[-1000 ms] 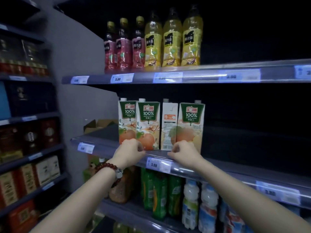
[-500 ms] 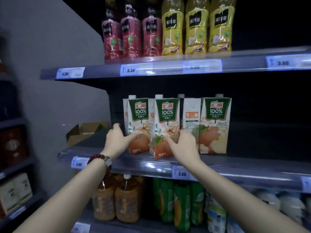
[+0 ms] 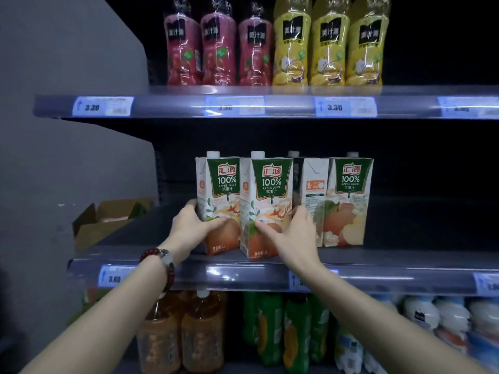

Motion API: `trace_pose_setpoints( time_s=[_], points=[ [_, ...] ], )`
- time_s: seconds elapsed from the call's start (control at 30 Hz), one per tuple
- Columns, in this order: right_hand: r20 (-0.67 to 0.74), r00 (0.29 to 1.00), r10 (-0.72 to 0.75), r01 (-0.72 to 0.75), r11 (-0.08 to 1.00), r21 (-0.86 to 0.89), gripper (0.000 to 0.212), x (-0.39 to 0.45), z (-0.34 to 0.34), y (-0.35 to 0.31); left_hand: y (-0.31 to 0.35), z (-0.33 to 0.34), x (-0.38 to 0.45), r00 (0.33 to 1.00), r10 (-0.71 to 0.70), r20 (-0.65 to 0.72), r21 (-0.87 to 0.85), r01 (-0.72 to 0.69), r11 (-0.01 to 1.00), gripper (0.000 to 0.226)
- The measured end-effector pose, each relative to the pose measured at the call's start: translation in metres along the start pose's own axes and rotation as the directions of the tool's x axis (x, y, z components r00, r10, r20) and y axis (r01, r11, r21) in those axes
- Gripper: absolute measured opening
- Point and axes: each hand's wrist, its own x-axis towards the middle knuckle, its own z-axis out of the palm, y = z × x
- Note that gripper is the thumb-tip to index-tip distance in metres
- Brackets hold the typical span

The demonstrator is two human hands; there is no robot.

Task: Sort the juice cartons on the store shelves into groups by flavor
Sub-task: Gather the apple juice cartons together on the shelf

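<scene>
Several apple juice cartons stand in a row on the middle shelf (image 3: 405, 278). My left hand (image 3: 191, 228) grips the leftmost carton (image 3: 217, 195) around its lower left side, thumb across the front. My right hand (image 3: 290, 234) grips the second carton (image 3: 266, 197) at its lower right, fingers on its front. A third carton (image 3: 313, 184) is turned sideways, showing its white side panel. The rightmost carton (image 3: 349, 201) faces front and is untouched.
Red bottles (image 3: 216, 49) and yellow bottles (image 3: 329, 47) line the top shelf. Amber bottles (image 3: 183, 333), green bottles (image 3: 283, 333) and white bottles (image 3: 445, 319) fill the bottom shelf. An open cardboard box (image 3: 108, 220) lies at the middle shelf's left end, by the grey side wall.
My hands rose from the shelf edge onto the two left cartons and closed around them. The view has moved closer to the shelf.
</scene>
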Motion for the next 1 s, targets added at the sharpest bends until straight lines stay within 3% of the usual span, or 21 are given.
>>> trace_pose_setpoints(
  time_s=[0.13,0.23,0.4,0.53,0.6,0.73,0.83,0.93,1.0],
  points=[
    [0.111,0.981,0.156,-0.182,0.939,0.292,0.077,0.012,-0.002,0.001,-0.009,-0.015,0.006,0.998,0.010,0.064,-0.032,-0.008,0.999,0.053],
    [0.180,0.973,0.143,-0.207,0.886,0.416,0.074,0.018,-0.003,0.009,-0.015,-0.020,0.011,0.993,-0.026,0.119,-0.099,0.038,0.994,0.059],
    [0.196,0.978,0.067,-0.160,0.845,0.510,0.076,0.024,0.004,0.014,-0.009,-0.010,0.013,0.983,-0.115,0.142,-0.330,0.157,0.931,0.066],
    [0.316,0.946,0.070,-0.223,0.848,0.480,0.052,0.029,0.002,0.007,-0.001,-0.003,0.011,0.990,-0.117,0.076,-0.386,0.137,0.912,0.064],
    [0.333,0.936,0.114,-0.274,0.832,0.483,0.067,0.028,-0.001,0.002,-0.001,-0.002,0.007,0.994,-0.097,0.047,-0.410,0.108,0.906,0.060],
    [0.285,0.949,0.135,-0.266,0.828,0.494,0.103,0.023,-0.008,-0.010,0.001,-0.002,-0.006,0.999,-0.046,-0.028,-0.457,0.029,0.889,0.057],
    [0.187,0.978,0.091,-0.178,0.830,0.528,0.098,0.015,-0.011,-0.015,0.004,-0.005,-0.018,0.996,0.037,-0.080,-0.442,-0.069,0.895,0.055],
    [0.055,0.994,0.098,-0.113,0.840,0.530,0.110,0.010,-0.013,-0.019,0.016,-0.006,-0.028,0.986,0.098,-0.135,-0.444,-0.148,0.884,0.054],
    [0.004,0.997,0.082,-0.070,0.826,0.560,0.101,0.010,-0.018,-0.021,0.028,-0.005,-0.034,0.982,0.125,-0.140,-0.465,-0.176,0.867,0.056]
  ],
)
